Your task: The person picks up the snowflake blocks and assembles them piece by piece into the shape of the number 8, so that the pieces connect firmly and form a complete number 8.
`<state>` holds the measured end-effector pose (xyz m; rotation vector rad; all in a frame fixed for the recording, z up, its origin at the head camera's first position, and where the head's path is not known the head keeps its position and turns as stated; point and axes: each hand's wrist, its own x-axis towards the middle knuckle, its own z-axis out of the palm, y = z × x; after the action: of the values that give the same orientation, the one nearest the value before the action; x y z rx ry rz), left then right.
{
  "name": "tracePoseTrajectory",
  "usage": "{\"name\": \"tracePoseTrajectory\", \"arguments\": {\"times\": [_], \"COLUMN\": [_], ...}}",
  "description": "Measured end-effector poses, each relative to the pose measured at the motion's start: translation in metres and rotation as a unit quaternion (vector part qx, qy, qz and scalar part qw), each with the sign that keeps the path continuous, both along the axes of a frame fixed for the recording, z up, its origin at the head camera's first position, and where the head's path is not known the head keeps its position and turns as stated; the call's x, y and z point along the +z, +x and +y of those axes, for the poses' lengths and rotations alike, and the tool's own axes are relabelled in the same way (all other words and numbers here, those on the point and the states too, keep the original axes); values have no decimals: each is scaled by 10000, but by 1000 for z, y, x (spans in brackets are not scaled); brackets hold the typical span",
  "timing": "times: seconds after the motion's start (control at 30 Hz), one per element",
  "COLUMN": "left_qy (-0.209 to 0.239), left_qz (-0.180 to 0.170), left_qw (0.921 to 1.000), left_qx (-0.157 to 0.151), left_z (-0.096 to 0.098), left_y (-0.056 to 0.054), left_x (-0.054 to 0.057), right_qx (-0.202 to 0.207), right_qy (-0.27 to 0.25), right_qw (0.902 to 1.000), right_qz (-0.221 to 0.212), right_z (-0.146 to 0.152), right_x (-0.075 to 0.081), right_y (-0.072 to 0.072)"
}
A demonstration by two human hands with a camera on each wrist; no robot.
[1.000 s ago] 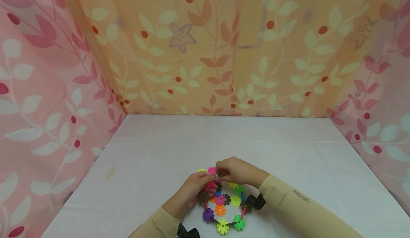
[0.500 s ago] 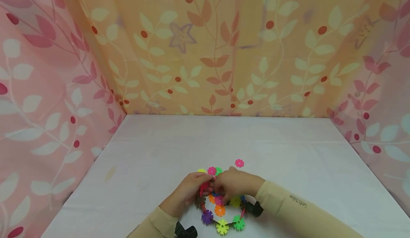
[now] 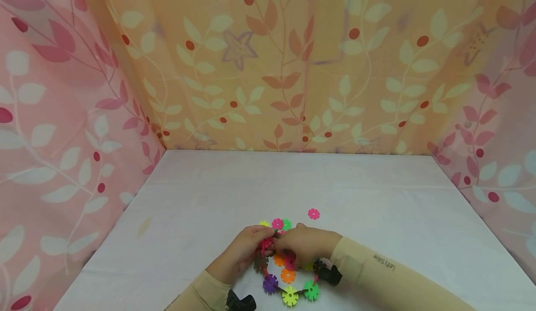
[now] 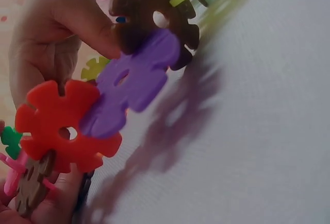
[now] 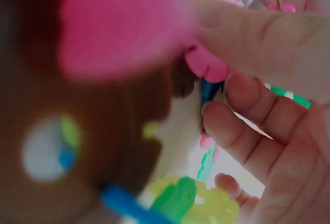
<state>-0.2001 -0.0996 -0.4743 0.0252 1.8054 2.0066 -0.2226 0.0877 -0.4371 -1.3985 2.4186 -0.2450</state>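
In the head view, a ring of interlocking flower-shaped plastic discs lies near the table's front, with a purple disc [image 3: 270,284], a yellow disc [image 3: 290,296] and a green disc [image 3: 311,291] along its near side. My left hand [image 3: 243,250] grips the ring's left part at a red disc [image 3: 266,243]. From the left wrist view, its thumb lies against a brown disc [image 4: 154,20] linked to a purple and a red one. My right hand [image 3: 307,246] reaches over the ring's far side, fingers curled. Its thumb and fingers pinch a pink disc [image 5: 206,64] in the right wrist view.
A loose pink disc [image 3: 313,213] lies on the white table [image 3: 301,176] beyond the right hand. Other discs, including a light green disc [image 3: 286,224], sit just past the hands. Patterned cloth [image 3: 268,69] walls the table's back and sides.
My right hand has moved away from the left thumb, down over the ring, uncovering the loose pink disc behind it. The left hand has shifted slightly left and keeps its grip.
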Motion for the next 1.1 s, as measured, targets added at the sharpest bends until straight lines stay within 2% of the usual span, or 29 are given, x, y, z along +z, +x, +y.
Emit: {"name": "tracePoseTrajectory", "arguments": {"times": [0.17,0.33,0.47,0.7,0.9,1.1], "left_qy": [192,100,-44,-267,-238,-130], "left_qz": [-3,-18,-9,92,89,88], "left_qw": [9997,9999,9999,9996,9997,9998], "left_qx": [-160,-139,-114,-93,22,114], "left_z": [-2,-2,-1,-1,0,0], "left_y": [0,-2,-2,-3,-5,-3], "left_x": [1,0,1,2,-1,3], "right_qx": [-268,-749,-1272,-2013,-2288,-2580], "right_qy": [-523,-1062,-1509,-2309,-2635,-2742], "right_qw": [9961,9800,9646,9261,9099,8934], "right_qz": [-661,-1506,-1750,-2203,-2244,-2450], "right_z": [7,15,19,21,19,19], "right_x": [3,6,6,6,8,3], "right_y": [-11,-23,-30,-35,-32,-31]}}
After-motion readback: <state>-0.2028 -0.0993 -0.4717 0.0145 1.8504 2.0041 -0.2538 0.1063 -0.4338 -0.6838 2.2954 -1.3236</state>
